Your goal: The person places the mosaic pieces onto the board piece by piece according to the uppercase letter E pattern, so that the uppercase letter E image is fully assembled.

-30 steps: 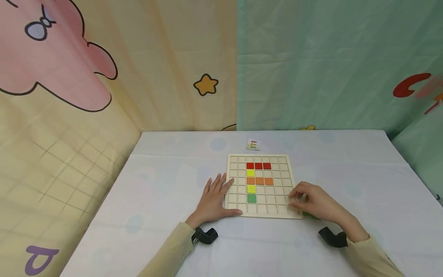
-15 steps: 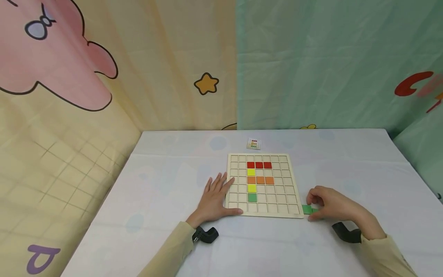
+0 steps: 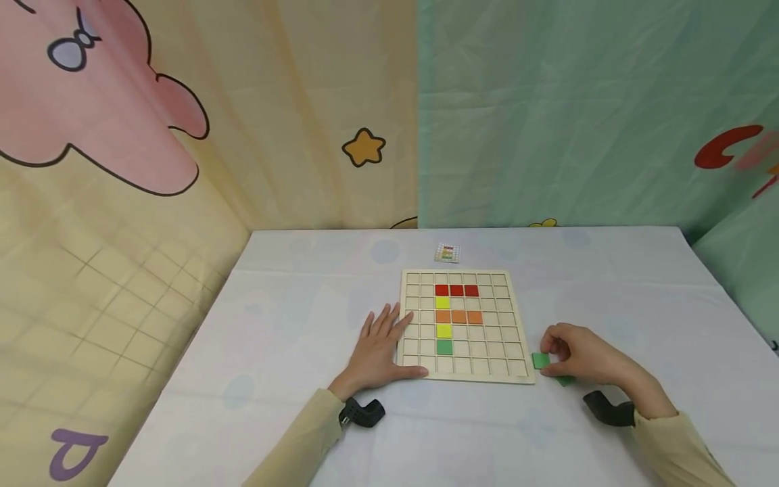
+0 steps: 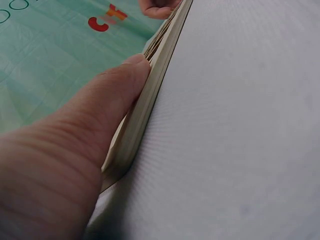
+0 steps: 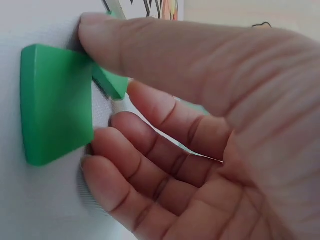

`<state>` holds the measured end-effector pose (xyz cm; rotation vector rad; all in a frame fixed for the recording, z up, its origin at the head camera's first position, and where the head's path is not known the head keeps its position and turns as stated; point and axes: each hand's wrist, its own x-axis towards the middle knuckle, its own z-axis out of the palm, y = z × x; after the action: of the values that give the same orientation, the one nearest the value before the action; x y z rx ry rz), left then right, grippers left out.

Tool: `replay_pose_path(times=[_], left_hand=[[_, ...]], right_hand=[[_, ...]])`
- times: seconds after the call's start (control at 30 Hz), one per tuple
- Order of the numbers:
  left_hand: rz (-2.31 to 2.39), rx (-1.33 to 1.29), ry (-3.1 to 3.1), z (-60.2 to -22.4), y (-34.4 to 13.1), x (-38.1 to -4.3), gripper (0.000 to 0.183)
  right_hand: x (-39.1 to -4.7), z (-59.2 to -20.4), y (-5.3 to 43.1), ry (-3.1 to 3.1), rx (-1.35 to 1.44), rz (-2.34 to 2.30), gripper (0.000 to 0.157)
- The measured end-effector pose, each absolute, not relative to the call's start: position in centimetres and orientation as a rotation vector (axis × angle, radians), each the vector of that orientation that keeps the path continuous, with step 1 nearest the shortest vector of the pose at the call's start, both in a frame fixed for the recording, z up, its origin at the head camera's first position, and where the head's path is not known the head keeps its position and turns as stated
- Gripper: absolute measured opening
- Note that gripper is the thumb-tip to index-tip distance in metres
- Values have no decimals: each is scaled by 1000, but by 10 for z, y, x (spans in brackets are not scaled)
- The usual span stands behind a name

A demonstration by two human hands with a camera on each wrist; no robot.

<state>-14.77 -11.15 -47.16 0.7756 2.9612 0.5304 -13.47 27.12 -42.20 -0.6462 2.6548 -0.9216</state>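
Note:
A pale wooden grid board (image 3: pixel 489 348) lies on the table, holding red, yellow and orange square tiles and one green square (image 3: pixel 445 347). My left hand (image 3: pixel 374 352) rests spread on its near left corner, thumb along the front edge. In the left wrist view the thumb (image 4: pixel 120 82) presses against the rim. Just right of the board, my right hand (image 3: pixel 584 355) pinches a green tile (image 3: pixel 539 360) between thumb and index finger. A second green tile (image 5: pixel 57 105) lies beside the curled fingers, nearest the right wrist camera; the hand partly covers it in the head view.
Behind the board lies a small pattern card (image 3: pixel 447 253) with a coloured grid print. A white cloth (image 3: pixel 292 291) covers the table. Printed curtains (image 3: pixel 548 115) hang behind it and at the sides.
My right hand has moved from the board's right edge to the green tiles beside it. The two tiles, side by side half a second ago, now lie at different angles. The left hand stays put.

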Motion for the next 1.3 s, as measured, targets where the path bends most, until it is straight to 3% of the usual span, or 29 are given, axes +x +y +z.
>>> replay_pose_path(times=[0.5, 1.0, 1.3], left_hand=[[558, 802, 2964, -470, -112, -146, 102], [543, 804, 2965, -467, -111, -146, 103], [531, 798, 2969, -471, -111, -146, 103]], right_hand=[[-135, -427, 270, 2694, -678, -999, 31], [-135, -424, 267, 2830, -591, -974, 15], [-134, -427, 246, 3004, -645, -1141, 17]])
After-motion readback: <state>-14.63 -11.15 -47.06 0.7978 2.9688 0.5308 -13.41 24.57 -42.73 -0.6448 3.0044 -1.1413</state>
